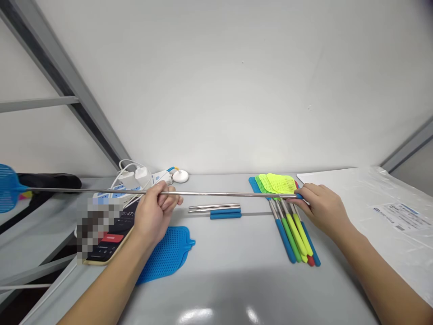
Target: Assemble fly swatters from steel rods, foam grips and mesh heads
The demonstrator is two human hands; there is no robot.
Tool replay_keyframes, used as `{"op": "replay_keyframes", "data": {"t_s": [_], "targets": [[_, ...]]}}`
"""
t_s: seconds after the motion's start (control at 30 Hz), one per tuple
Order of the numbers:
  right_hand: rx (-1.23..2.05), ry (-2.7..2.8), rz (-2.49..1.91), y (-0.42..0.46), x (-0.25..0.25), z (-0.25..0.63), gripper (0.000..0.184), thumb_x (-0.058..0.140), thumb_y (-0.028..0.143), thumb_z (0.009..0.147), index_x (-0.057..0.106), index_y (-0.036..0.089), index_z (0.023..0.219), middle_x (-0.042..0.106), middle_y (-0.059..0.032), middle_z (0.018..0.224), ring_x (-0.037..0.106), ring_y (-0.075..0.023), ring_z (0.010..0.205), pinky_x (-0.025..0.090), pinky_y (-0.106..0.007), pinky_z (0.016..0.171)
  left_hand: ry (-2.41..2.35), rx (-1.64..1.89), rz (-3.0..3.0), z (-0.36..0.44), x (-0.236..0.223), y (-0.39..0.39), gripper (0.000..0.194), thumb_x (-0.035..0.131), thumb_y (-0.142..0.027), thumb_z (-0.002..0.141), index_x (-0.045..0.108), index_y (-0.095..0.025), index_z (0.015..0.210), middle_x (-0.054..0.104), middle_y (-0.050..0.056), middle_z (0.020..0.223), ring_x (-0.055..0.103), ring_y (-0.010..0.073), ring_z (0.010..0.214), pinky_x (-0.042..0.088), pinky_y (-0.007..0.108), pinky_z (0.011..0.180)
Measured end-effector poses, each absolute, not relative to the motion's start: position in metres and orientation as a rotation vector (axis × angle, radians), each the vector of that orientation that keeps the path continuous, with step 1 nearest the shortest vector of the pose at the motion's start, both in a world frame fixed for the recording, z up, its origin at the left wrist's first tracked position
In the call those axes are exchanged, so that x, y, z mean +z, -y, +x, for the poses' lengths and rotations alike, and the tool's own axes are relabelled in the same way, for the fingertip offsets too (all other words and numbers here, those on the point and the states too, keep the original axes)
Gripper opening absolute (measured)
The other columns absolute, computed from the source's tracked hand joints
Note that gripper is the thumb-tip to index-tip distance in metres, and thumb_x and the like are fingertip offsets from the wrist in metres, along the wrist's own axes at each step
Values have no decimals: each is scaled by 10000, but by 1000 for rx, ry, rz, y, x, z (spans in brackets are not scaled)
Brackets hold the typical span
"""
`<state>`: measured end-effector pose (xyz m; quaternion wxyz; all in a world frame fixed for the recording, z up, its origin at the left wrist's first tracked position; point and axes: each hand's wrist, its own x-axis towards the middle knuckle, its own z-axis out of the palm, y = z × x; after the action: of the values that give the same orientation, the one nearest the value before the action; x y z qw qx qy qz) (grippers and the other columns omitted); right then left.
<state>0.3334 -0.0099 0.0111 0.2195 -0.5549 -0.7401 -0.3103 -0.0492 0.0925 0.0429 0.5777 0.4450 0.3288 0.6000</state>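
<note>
A blue fly swatter (216,194) with a long extended metal rod lies level across the view, its blue head at the far left. My left hand (157,210) is closed around the rod left of centre. At the rod's other end, my right hand (318,205) grips the blue handle, most of which the fingers hide. Below the rod are metal rods with blue handles (225,214). Loose blue swatter heads (169,253) lie partly behind my left forearm. Several assembled fly swatters (291,225) in blue, green, yellow and red are bunched beneath my right hand.
A phone (113,234) lies at the left, partly pixelated. Behind it stand a power strip (125,189) with white chargers and cables, and a round white device (180,176). A white plastic package (382,212) covers the right side. Metal frame bars (74,90) rise at the left.
</note>
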Motion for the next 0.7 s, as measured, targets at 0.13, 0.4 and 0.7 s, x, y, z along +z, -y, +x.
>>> {"op": "replay_keyframes", "data": {"t_s": [0.13, 0.4, 0.7], "targets": [[-877, 2023, -1501, 13, 10, 322, 208, 569, 356, 933, 616, 185, 825, 584, -15, 689, 500, -162, 628, 343, -277, 614, -738, 1384, 1032, -41, 39, -89, 466, 412, -297, 941, 316, -201, 496, 240, -57, 469, 253, 89, 426, 452, 249, 577], [-878, 2034, -1465, 17, 4, 322, 208, 573, 358, 934, 629, 182, 840, 635, -4, 686, 580, -145, 627, 317, -261, 563, -743, 1311, 1055, -32, 30, -83, 460, 406, -325, 954, 311, -206, 520, 225, -68, 474, 264, 91, 421, 444, 255, 569], [-812, 2154, -1488, 19, 3, 288, 423, 395, 475, 998, 578, 179, 756, 572, 21, 580, 550, -125, 497, 271, -271, 496, -733, 1210, 1133, -22, 22, -69, 434, 387, -354, 966, 317, -212, 562, 238, -67, 504, 263, 104, 464, 365, 258, 530]]}}
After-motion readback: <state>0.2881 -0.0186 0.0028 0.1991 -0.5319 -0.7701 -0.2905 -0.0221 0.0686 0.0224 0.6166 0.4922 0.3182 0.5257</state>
